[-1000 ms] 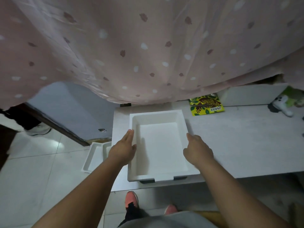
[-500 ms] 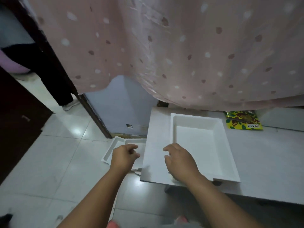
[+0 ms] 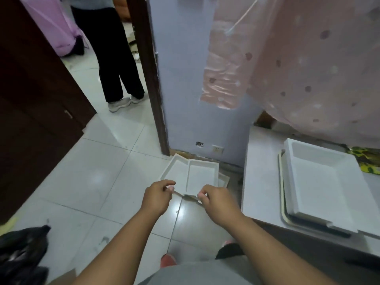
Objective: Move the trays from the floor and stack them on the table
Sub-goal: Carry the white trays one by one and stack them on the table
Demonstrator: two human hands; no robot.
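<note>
Trays: a white stack (image 3: 320,182) is already sitting on the desk (image 3: 261,182), while more (image 3: 195,175) are lying on the floor (image 3: 102,182), where left hand (image 3: 157,195) and right hand (image 3: 218,200), fingers curled and empty, are reaching for their near edge.

Setting: room in a home. Evidence: glossy white tiled floor (image 3: 86,182); dark wooden door (image 3: 37,95) and door frame (image 3: 148,79); pale lilac wall (image 3: 185,89) with a socket (image 3: 218,149) near the skirting; pink spotted curtain (image 3: 308,68); white desk (image 3: 263,182); a second person standing in the doorway in trainers (image 3: 119,104).
</note>
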